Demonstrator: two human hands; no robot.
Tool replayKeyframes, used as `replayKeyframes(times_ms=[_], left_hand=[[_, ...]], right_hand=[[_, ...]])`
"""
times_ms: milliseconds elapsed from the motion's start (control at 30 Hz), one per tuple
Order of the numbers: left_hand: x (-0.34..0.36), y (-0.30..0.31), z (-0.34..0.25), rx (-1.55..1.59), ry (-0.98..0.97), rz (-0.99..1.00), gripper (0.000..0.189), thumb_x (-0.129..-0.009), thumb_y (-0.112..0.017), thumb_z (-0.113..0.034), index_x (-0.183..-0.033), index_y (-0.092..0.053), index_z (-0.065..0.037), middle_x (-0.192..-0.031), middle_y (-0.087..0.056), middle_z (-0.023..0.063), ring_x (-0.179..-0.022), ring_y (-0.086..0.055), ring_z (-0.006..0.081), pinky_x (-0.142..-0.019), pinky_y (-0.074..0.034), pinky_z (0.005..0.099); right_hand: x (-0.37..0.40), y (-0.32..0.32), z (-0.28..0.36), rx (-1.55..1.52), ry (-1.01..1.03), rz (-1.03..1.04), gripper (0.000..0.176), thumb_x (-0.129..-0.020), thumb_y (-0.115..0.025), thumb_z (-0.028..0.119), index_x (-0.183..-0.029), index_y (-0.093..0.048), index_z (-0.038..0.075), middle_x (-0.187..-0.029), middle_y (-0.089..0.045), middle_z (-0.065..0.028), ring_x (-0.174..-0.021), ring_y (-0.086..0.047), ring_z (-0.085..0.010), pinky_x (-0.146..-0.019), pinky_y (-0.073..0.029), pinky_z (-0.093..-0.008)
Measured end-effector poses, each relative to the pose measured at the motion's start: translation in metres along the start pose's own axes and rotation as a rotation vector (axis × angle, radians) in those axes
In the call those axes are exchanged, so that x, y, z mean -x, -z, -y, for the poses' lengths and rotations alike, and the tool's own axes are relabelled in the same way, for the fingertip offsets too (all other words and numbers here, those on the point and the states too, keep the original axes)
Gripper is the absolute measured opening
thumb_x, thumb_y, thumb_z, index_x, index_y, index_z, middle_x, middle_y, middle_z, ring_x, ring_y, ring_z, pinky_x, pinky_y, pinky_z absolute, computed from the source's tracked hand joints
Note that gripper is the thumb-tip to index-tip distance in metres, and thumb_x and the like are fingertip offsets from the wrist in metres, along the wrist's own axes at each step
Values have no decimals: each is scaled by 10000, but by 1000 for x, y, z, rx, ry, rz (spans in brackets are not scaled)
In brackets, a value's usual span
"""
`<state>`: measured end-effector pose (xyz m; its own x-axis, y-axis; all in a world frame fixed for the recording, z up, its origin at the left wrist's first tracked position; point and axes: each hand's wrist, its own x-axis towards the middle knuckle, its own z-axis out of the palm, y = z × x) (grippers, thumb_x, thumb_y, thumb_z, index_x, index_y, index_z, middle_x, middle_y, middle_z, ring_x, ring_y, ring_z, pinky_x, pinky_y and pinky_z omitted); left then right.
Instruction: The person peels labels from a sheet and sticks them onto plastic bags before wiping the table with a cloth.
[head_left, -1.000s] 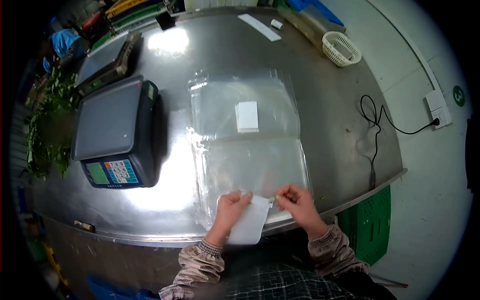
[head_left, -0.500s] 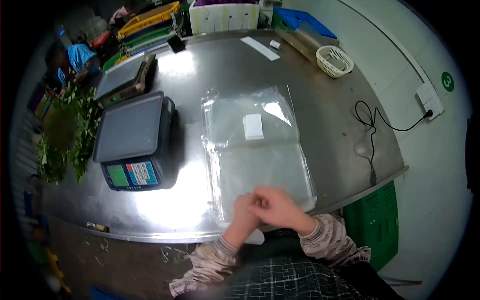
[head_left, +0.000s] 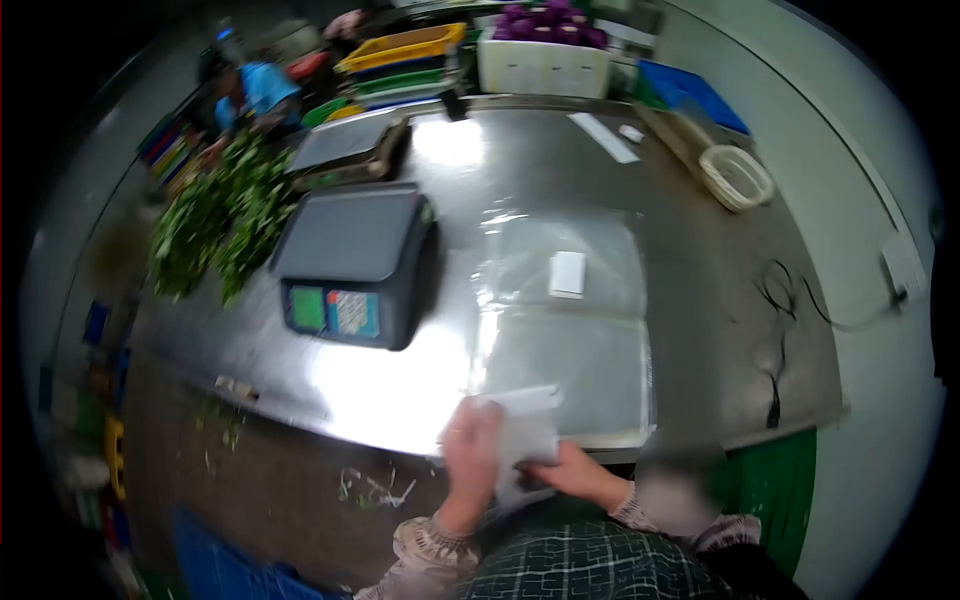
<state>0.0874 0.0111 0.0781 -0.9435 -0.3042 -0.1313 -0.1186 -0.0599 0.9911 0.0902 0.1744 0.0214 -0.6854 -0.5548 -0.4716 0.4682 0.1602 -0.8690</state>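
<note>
Near the table's front edge, a white sheet (head_left: 527,425) is held between my two hands, blurred by motion. My left hand (head_left: 473,445) is closed on its left side. My right hand (head_left: 575,472) pinches its lower right part. Just beyond lie flat clear plastic bags (head_left: 570,370), with a small stack of white labels (head_left: 567,274) on top. To their left stands a dark scale (head_left: 345,240) with a green display.
Leafy greens (head_left: 215,215) and a second scale (head_left: 345,143) are at the left, near a person in blue (head_left: 262,90). A white basket (head_left: 736,178), a black cable (head_left: 778,340) and a white box (head_left: 545,68) are farther right and back.
The view has turned left, so the scene sits farther right. A white sheet now shows between my hands, which have moved apart from their earlier touching position.
</note>
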Motion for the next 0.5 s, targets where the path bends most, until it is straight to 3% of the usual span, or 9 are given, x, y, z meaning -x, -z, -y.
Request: replayKeyframes(times_ms=[33,67,100,133,233,367,400,467,500], left_hand=[[9,-3,31,-219,-390,97,338,-840,-693,-196,-1101,-611,3,-1054,-631,172,-943,-623,278,-814,-496,367],[32,-8,48,-442,-362,297,546,-781,-747,-281,-1197,-548,11,-1190,-562,242,-1108,-564,366,-955,-443,413],[51,-20,64,-495,-420,440,680,-748,-767,-349,-1253,-490,11,-1264,-518,239,-1125,-549,388,-983,-430,413],[67,-32,63,-487,-569,450,712,-711,-781,-401,-1246,-498,-28,-1219,-538,176,-1085,-559,358,-908,-471,412],[99,-36,97,-511,-516,411,571,-763,-745,-322,-1200,-516,-36,-1172,-562,168,-942,-625,334,-790,-518,392],[122,-13,153,-625,-224,70,171,-778,-704,-245,-842,-637,-101,-779,-619,133,-707,-627,330,-580,-488,418],[126,9,161,-719,-163,-16,206,-775,-696,-280,-770,-645,-80,-762,-638,143,-677,-627,336,-585,-491,428],[133,59,240,-717,126,-331,366,-762,-693,-378,-809,-682,-16,-738,-657,205,-704,-655,361,-628,-506,438],[124,84,212,-553,573,-348,395,-794,-677,-363,-852,-685,27,-750,-653,239,-756,-673,322,-651,-518,415]], right_hand=[[7,11,-16,-117,4,-11,284,-862,-636,143,-1115,-636,13,-969,-679,-68,-857,-637,-173,-771,-509,-317],[18,15,-23,-378,180,-13,301,-881,-615,60,-1171,-558,3,-1085,-621,-75,-968,-603,-149,-797,-515,-295],[26,20,-31,-414,123,-42,304,-883,-607,53,-1176,-551,-2,-1085,-617,-77,-976,-601,-155,-799,-515,-296],[36,28,-40,-440,55,-75,306,-885,-599,47,-1182,-544,-7,-1086,-614,-79,-984,-600,-160,-801,-515,-297],[68,47,-55,-274,-114,-17,288,-891,-594,52,-1166,-547,-19,-1080,-617,-98,-981,-606,-170,-805,-513,-291],[90,53,-36,5,-60,-105,233,-888,-625,86,-1079,-589,-43,-1050,-651,-113,-917,-633,-155,-807,-507,-273],[89,60,-38,-13,-49,-138,220,-894,-625,107,-1052,-600,-44,-984,-668,-115,-846,-646,-145,-762,-511,-261],[86,75,-41,2,-128,-99,179,-906,-620,140,-969,-632,-28,-832,-675,-82,-722,-644,-134,-646,-506,-237],[82,79,-35,22,-175,-87,175,-909,-620,152,-944,-641,-18,-788,-671,-68,-684,-638,-127,-610,-499,-227]])
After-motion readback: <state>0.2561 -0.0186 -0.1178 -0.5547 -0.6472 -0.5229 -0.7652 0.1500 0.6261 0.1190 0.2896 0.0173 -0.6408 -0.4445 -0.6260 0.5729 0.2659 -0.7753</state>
